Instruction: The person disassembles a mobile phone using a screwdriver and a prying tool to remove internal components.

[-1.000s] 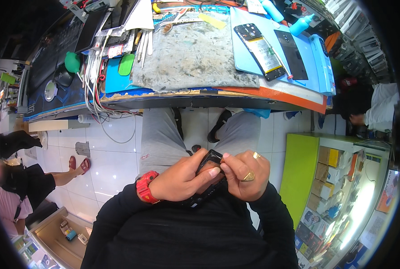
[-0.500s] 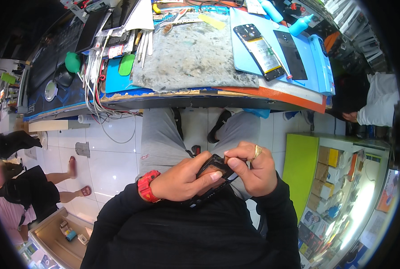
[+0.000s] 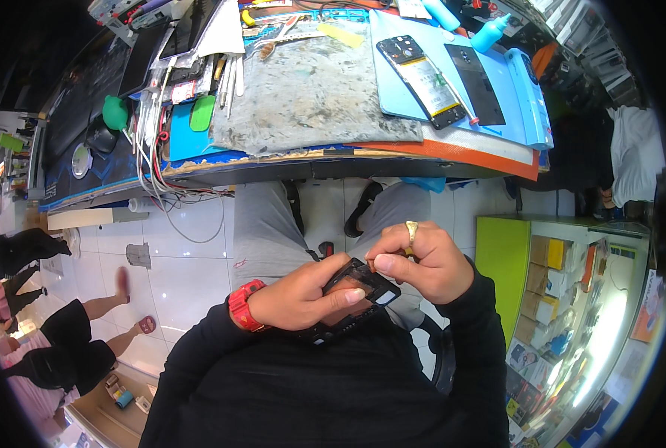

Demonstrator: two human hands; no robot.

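A black phone frame [image 3: 387,287] with a copper-toned inside lies tilted above my lap. My left hand [image 3: 292,300], a red watch on its wrist, grips it with the thumb across its face. At the frame's far end, my right hand [image 3: 430,261] has thumb and forefinger pinched together against the edge. A small brownish bit shows at those fingertips, too small to name. On the bench ahead, an opened phone [image 3: 421,81] with its battery exposed rests on a light blue sheet, beside a thin red-tipped screwdriver [image 3: 473,119] and a dark flat panel [image 3: 476,84].
A stained grey mat [image 3: 303,97] covers the bench's middle. To its left are bundled cables [image 3: 147,149] and a green air blower [image 3: 115,113]. A lime-green display case [image 3: 501,269] stands at right. People are at the left, near an open box [image 3: 97,418].
My right hand has shifted slightly right and turned, its fingers still pinched at the frame's far end. More of the frame's corner shows. The people at left have moved.
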